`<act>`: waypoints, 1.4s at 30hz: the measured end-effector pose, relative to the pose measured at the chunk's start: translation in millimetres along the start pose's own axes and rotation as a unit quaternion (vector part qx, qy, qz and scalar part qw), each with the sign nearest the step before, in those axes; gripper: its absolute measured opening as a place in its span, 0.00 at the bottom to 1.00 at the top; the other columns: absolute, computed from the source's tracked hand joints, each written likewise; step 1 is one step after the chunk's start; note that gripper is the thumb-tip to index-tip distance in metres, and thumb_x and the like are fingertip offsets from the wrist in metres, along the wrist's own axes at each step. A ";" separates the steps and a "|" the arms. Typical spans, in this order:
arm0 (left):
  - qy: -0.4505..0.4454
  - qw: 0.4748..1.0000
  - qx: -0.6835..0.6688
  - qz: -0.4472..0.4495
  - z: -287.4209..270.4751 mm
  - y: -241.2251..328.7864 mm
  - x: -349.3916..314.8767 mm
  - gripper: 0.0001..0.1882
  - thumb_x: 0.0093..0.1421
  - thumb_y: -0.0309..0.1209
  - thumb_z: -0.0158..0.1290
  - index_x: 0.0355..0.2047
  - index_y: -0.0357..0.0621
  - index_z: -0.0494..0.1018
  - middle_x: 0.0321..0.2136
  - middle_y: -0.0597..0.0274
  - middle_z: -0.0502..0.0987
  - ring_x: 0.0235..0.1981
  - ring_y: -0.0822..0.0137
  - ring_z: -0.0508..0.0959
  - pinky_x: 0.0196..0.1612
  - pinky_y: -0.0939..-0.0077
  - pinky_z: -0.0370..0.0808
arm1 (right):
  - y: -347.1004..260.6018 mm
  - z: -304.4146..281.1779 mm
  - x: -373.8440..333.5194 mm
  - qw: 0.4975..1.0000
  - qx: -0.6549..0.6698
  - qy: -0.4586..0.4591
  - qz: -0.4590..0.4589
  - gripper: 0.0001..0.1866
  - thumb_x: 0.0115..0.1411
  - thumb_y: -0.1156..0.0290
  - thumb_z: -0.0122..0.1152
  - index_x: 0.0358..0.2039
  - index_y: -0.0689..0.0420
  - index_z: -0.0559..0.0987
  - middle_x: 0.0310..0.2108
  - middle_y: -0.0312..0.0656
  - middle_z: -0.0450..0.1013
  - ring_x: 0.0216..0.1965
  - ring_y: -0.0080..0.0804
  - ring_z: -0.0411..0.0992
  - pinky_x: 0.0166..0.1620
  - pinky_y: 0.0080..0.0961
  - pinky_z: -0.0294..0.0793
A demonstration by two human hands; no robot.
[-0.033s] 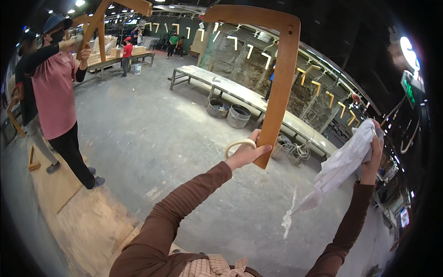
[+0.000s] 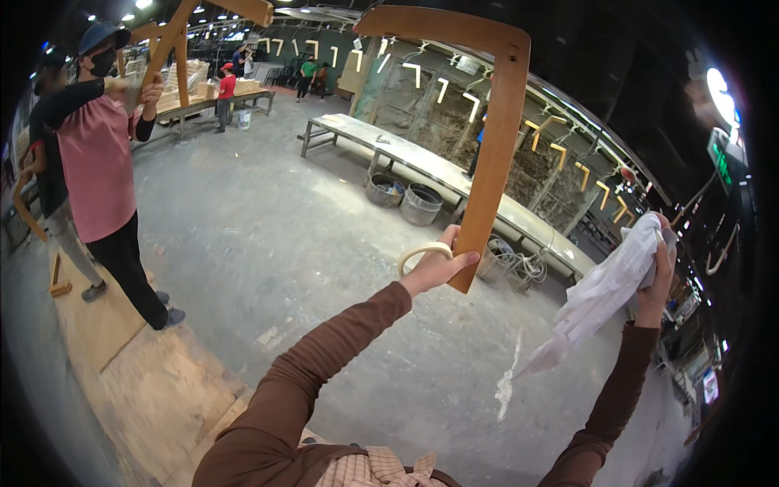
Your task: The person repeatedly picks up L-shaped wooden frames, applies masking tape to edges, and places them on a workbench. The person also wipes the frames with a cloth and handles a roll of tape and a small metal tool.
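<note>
My left hand (image 2: 436, 268) is closed around the lower end of an L-shaped brown wooden frame piece (image 2: 497, 146) and holds it up in front of me. Its long leg rises from my grip, and the other arm runs left from the top corner, where a small dark hole shows. A cream ring (image 2: 403, 258), like a roll of tape, hangs on my left hand. Off to the right, my right hand (image 2: 654, 284) is raised and grips a crumpled white cloth (image 2: 604, 280) that droops down to the left. Something greyish shows by my palm, too small to name.
A person in a pink apron (image 2: 97, 170) stands at left handling another wooden piece (image 2: 182, 65). Wooden boards (image 2: 154, 381) lie below. A long bench (image 2: 389, 150) with dark tubs (image 2: 420, 203) runs across the back. Light wooden pieces (image 2: 471, 105) hang from an overhead line.
</note>
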State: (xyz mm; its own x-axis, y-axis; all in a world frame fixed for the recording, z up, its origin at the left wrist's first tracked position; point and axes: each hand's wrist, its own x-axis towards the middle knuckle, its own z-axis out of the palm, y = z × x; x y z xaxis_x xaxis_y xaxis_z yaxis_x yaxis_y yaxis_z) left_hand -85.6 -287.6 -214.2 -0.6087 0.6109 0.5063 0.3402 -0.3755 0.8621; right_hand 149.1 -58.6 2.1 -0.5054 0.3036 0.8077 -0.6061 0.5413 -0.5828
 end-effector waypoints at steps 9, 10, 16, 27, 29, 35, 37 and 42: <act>0.066 0.997 0.041 0.027 -44.3 -31.8 21.4 0.27 0.59 0.44 0.55 0.51 0.44 0.58 0.42 0.55 0.71 0.44 0.63 0.72 0.47 0.66 0.68 | 18.4 37.3 20.8 0.999 0.009 -0.031 0.012 0.25 0.57 0.60 0.55 0.50 0.63 0.68 0.41 0.39 0.69 0.41 0.25 0.69 0.45 0.22 0.70; 0.073 0.996 0.051 0.024 -47.0 -32.4 20.7 0.27 0.59 0.44 0.55 0.51 0.44 0.58 0.42 0.54 0.71 0.45 0.62 0.72 0.47 0.66 0.69 | 21.1 41.6 22.7 0.999 0.013 -0.038 0.015 0.25 0.56 0.60 0.55 0.50 0.63 0.68 0.41 0.39 0.69 0.41 0.25 0.69 0.45 0.22 0.70; 0.127 0.986 0.106 0.019 -56.5 -30.5 13.7 0.28 0.57 0.42 0.56 0.51 0.42 0.60 0.43 0.50 0.72 0.45 0.57 0.74 0.47 0.64 0.69 | 32.9 63.0 27.1 0.995 0.033 -0.089 0.000 0.29 0.55 0.57 0.58 0.51 0.64 0.67 0.41 0.39 0.69 0.41 0.25 0.70 0.44 0.22 0.70; 0.180 0.969 0.170 0.018 -57.8 -27.5 16.4 0.27 0.57 0.40 0.56 0.50 0.42 0.60 0.40 0.48 0.76 0.43 0.51 0.77 0.46 0.61 0.71 | 32.2 74.8 15.3 0.993 0.037 -0.114 0.021 0.28 0.55 0.56 0.59 0.48 0.64 0.67 0.38 0.39 0.70 0.38 0.25 0.72 0.43 0.24 0.74; 0.176 0.969 0.174 0.015 -56.5 -27.6 18.5 0.27 0.57 0.41 0.56 0.50 0.41 0.60 0.40 0.47 0.76 0.43 0.51 0.77 0.46 0.61 0.71 | 35.3 73.2 11.8 0.993 0.038 -0.106 0.026 0.28 0.54 0.57 0.59 0.48 0.64 0.67 0.37 0.39 0.70 0.37 0.25 0.72 0.43 0.24 0.74; 0.151 0.978 0.137 0.041 -41.8 -25.3 24.0 0.28 0.57 0.44 0.56 0.49 0.40 0.60 0.39 0.46 0.75 0.42 0.53 0.76 0.45 0.62 0.71 | 44.9 75.2 1.0 0.990 0.066 -0.115 0.050 0.25 0.54 0.59 0.57 0.46 0.64 0.69 0.36 0.38 0.70 0.39 0.24 0.71 0.42 0.20 0.71; 0.147 0.978 0.146 0.035 -33.5 -24.1 20.2 0.28 0.57 0.45 0.56 0.48 0.40 0.60 0.39 0.46 0.75 0.42 0.54 0.76 0.44 0.63 0.71 | 41.7 84.3 2.3 0.997 0.029 -0.057 0.038 0.23 0.54 0.61 0.57 0.46 0.64 0.70 0.37 0.38 0.70 0.40 0.23 0.70 0.43 0.20 0.70; 0.103 0.988 0.113 0.034 -9.2 -19.5 -2.9 0.27 0.57 0.45 0.55 0.47 0.40 0.60 0.38 0.47 0.75 0.40 0.56 0.76 0.44 0.64 0.71 | 15.0 125.2 29.0 0.959 -0.130 0.117 -0.225 0.18 0.59 0.63 0.56 0.45 0.63 0.73 0.38 0.38 0.73 0.41 0.23 0.69 0.46 0.20 0.67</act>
State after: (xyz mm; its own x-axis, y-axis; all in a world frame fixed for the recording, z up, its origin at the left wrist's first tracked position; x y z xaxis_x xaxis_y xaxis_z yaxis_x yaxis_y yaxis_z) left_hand -97.0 -288.5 -232.6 -0.7040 0.4260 0.5683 0.5225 -0.2312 0.8207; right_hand 48.4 -139.8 5.5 -0.0589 0.1457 0.9876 -0.5405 0.8271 -0.1542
